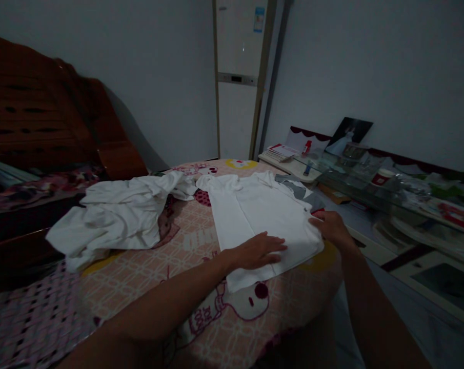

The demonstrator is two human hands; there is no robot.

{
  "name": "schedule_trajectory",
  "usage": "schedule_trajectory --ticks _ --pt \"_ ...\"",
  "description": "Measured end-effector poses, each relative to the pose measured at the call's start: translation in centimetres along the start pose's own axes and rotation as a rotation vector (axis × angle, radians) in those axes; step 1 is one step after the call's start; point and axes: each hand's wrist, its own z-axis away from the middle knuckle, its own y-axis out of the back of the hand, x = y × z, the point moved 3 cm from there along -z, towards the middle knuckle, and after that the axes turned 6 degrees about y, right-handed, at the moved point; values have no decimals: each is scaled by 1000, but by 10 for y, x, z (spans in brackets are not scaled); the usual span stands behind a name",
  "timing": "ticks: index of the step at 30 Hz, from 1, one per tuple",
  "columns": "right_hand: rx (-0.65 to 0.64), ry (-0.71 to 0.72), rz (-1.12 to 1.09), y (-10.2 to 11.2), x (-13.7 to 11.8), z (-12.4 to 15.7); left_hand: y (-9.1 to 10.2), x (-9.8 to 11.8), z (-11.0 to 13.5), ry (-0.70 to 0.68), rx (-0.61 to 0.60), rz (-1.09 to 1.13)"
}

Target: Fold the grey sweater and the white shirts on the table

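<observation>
A white shirt (262, 205) lies spread on a round table under a patterned pink cloth (201, 230), its collar end pointing away from me. My left hand (257, 251) rests flat on the near part of the shirt, fingers stretched out. At the shirt's right edge, the fingers of my right hand (334, 229) are closed on the fabric. To the left lies a crumpled heap of white clothing (127, 210). Something grey (295, 188) shows beyond the shirt's far right corner.
A carved wooden seat (32, 113) stands at the left, with folded fabric on it. On the right runs a glass-topped cabinet (343, 171) holding papers, a paper cup (381, 178) and a photo (349, 134). A tall white air conditioner (237, 118) stands in the corner.
</observation>
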Motion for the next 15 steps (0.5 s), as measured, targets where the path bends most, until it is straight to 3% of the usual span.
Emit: schedule_trajectory --ticks 3,6,11,15 --pt "-85 181 -203 -4 -33 -2 10 -15 -1 105 224 255" --pt "-238 340 -220 -25 -61 8 18 -34 0 265 424 573" --pt "-437 491 -126 -63 -84 27 13 -51 -2 314 415 961" --pt "-612 299 -270 -66 -89 16 7 -55 -5 330 380 791"
